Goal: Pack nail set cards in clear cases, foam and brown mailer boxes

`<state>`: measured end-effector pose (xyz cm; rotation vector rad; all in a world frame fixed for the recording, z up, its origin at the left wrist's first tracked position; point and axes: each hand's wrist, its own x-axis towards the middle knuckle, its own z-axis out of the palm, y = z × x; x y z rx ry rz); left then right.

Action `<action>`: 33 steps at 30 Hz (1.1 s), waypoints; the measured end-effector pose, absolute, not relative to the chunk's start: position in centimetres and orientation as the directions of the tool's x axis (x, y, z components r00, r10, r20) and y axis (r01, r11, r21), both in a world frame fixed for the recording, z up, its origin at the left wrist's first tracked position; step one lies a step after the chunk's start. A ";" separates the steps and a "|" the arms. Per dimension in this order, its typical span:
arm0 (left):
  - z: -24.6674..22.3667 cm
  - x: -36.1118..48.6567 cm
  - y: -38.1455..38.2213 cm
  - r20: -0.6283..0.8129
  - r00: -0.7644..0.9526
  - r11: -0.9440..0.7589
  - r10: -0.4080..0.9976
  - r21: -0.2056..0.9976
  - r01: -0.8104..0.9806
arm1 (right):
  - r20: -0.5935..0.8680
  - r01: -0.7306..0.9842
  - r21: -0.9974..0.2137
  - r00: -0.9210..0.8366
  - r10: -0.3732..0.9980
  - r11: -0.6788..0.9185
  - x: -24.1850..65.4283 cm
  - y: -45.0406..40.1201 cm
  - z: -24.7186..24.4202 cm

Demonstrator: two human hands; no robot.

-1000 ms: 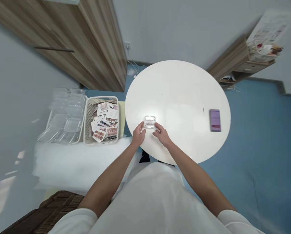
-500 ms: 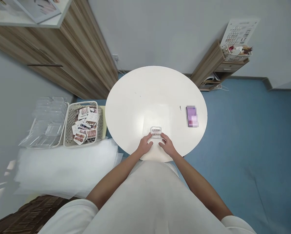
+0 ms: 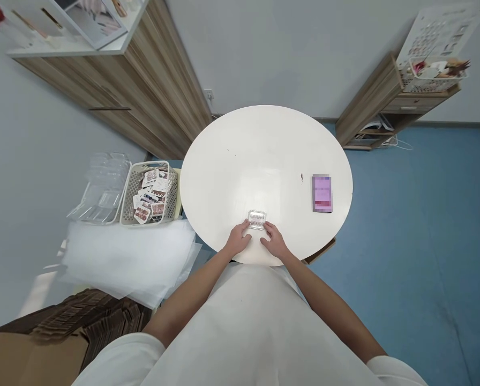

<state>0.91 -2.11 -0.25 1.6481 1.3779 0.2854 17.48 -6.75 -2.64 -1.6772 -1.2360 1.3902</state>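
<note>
A small clear plastic case [image 3: 256, 219] with rows of pinkish press-on nails lies on the white round table [image 3: 264, 139], close to its near edge. At the case's left side, the fingertips of my left hand [image 3: 239, 239] touch its edge, the thumb held apart. My right hand [image 3: 275, 241] mirrors this at the right side, fingers stretched forward and thumb spread inward. Neither hand lifts the case. To the right on the tabletop are a purple, blurred-out packet [image 3: 322, 193] and a tiny dark reddish item [image 3: 301, 177], too small to make out.
Left of the table stand a white basket [image 3: 127, 209] full of nail cards and a pile of clear plastic trays [image 3: 103, 187]. White translucent sheets [image 3: 123, 257] lie below them, near folded cardboard [image 3: 35, 354]. A wood-grain cabinet [image 3: 163, 69] and small shelf unit [image 3: 368, 107] stand behind.
My view has shifted, so the baskets and cabinet appear farther right and more cardboard shows at lower left. Both hands stay at the sides of the case.
</note>
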 end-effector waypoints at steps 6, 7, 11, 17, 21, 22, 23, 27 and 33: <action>-0.3 0.3 -2.3 -0.345 0.387 0.018 0.855 0.766 0.643 | -0.355 0.340 -0.872 0.057 0.933 -0.352 17.0 -7.3 -2.3; -0.3 0.1 -2.5 -0.344 0.391 0.014 0.854 0.765 0.644 | -0.353 0.348 -0.868 0.066 0.933 -0.353 16.9 -7.5 -2.2; -0.6 -0.7 -3.1 -0.343 0.423 -0.008 0.839 0.769 0.640 | -0.354 0.391 -0.846 0.098 0.930 -0.363 16.2 -8.6 -1.9; -1.8 -2.0 -3.1 -0.261 0.539 -0.192 0.801 0.741 0.644 | -0.262 0.563 -0.771 0.144 0.954 -0.296 15.2 -9.6 -2.3; -2.0 -3.1 -2.6 -0.188 0.584 -0.358 0.789 0.633 0.687 | -0.183 0.770 -0.593 0.156 0.971 -0.236 15.1 -10.0 -2.4; -2.0 -3.4 -2.5 -0.187 0.595 -0.393 0.781 0.593 0.703 | -0.178 0.814 -0.534 0.155 0.972 -0.228 15.2 -10.1 -2.4; -2.0 -3.7 -2.3 -0.191 0.608 -0.427 0.771 0.553 0.715 | -0.177 0.849 -0.479 0.153 0.972 -0.221 15.2 -10.3 -2.4; -2.0 -4.4 -1.7 -0.170 0.689 -0.557 0.704 0.470 0.685 | -0.156 0.925 -0.347 0.103 0.982 -0.152 15.2 -10.3 -2.6; -2.4 -4.4 -0.8 -0.144 0.795 -0.692 0.589 0.418 0.588 | -0.151 0.968 -0.247 0.008 0.989 -0.046 15.6 -9.6 -2.8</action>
